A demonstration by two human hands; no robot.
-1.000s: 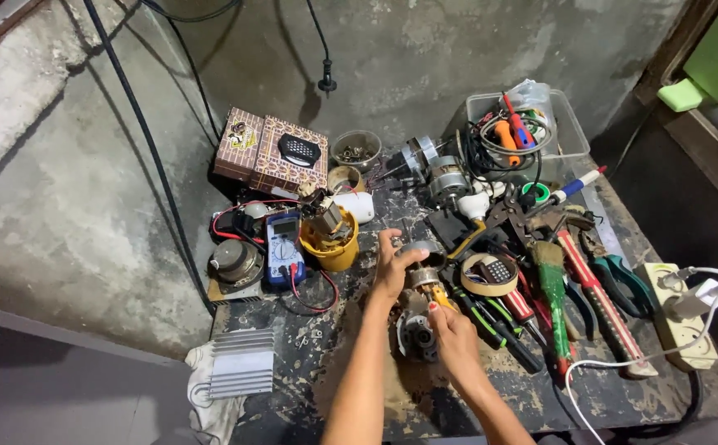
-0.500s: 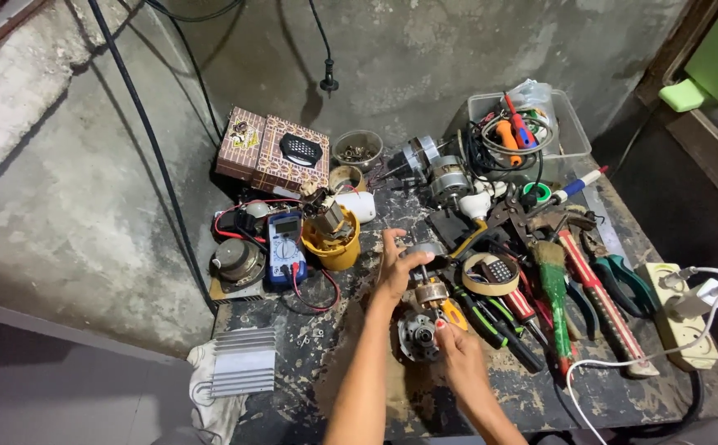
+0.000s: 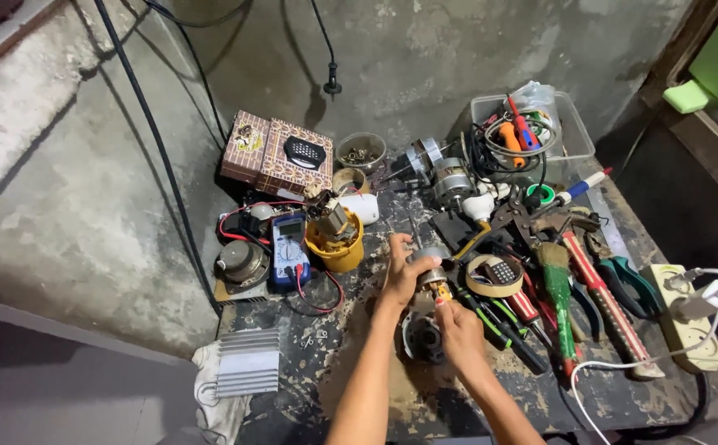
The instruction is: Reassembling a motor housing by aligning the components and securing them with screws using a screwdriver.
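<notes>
My left hand point(image 3: 403, 275) grips the top of a small electric motor rotor point(image 3: 433, 278) with copper windings, held upright over the workbench point(image 3: 326, 363). My right hand point(image 3: 456, 331) holds the dark round motor housing point(image 3: 422, 338) just below it, fingertips touching the rotor's lower end. The rotor's lower part appears to sit in the housing. Both forearms reach in from the bottom of the head view.
A yellow cup with a motor part point(image 3: 334, 235), a blue multimeter point(image 3: 290, 244), a patterned box point(image 3: 276, 155) and a small bowl of screws point(image 3: 361, 152) lie left and behind. Pliers, screwdrivers and tape rolls point(image 3: 494, 276) crowd the right, beside a power strip point(image 3: 689, 317). A finned heatsink point(image 3: 248, 363) rests front left.
The camera has shifted slightly. My hands stay on the motor parts, with the left hand now a little higher on the rotor.
</notes>
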